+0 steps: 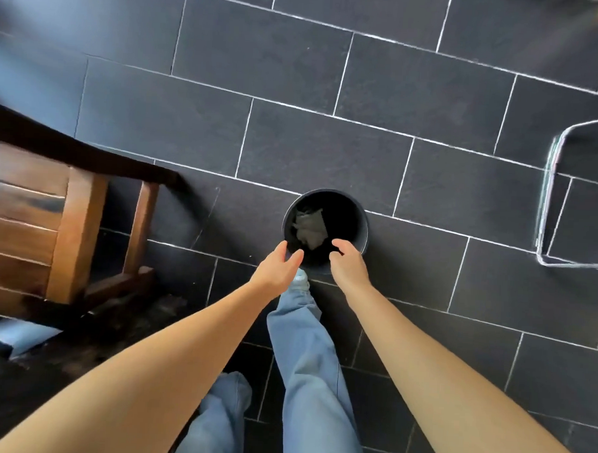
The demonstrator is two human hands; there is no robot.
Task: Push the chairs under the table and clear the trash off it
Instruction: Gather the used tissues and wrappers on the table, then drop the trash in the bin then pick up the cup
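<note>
Hovering over round black plastic bin (364, 225) on dark tiled floor: left hand (279, 263), fingers straight and slightly spread, empty; right hand (346, 259), fingers loosely bent, pinching nothing visible. Lying inside bin: crumpled grey paper trash (309, 228). Judging this piece as cleared. Table top not showing, so cannot tell about further trash. Standing at left: brown slatted wooden seat (75, 223); pushing-in unconfirmed.

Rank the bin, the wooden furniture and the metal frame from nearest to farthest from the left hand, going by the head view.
Measured from the left hand:
1. Bin, on the floor just ahead of the fingertips.
2. Wooden furniture, off to the left.
3. Metal frame, far across at the right edge.
</note>
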